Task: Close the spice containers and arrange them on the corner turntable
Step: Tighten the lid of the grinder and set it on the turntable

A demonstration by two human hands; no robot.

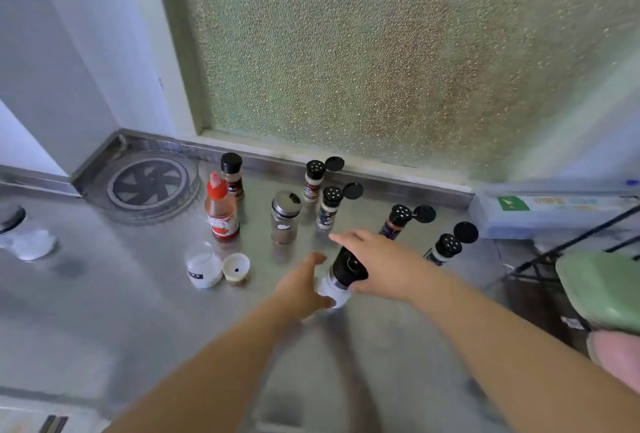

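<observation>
The task is judged to be at an early stage: nothing is seen standing on the corner turntable point(147, 187), which lies bare in the corner of the steel counter point(104, 311). A white jar with a black grinder-style top point(344, 273) is held well to the right of the turntable and nearer the camera — its white body is gripped by the left hand point(304, 285), while the right hand point(375, 261) is laid over the black top with fingers spread. Whether that top is being tightened cannot be told. Four black flip-top shakers are counted right of the turntable with their lids hinged open point(314, 180) point(330, 206) point(397, 221) point(445, 248), so four closures are judged outstanding. One black-capped spice jar point(231, 174) just right of the turntable looks shut, as does the red sauce bottle point(221, 209) in front of it. One metal-topped glass shaker point(285, 216) shows a raised tab. One small white jar point(203, 264) stands open, its cream lid point(236, 267) lying just beside it — ten containers in all, none yet arranged.
</observation>
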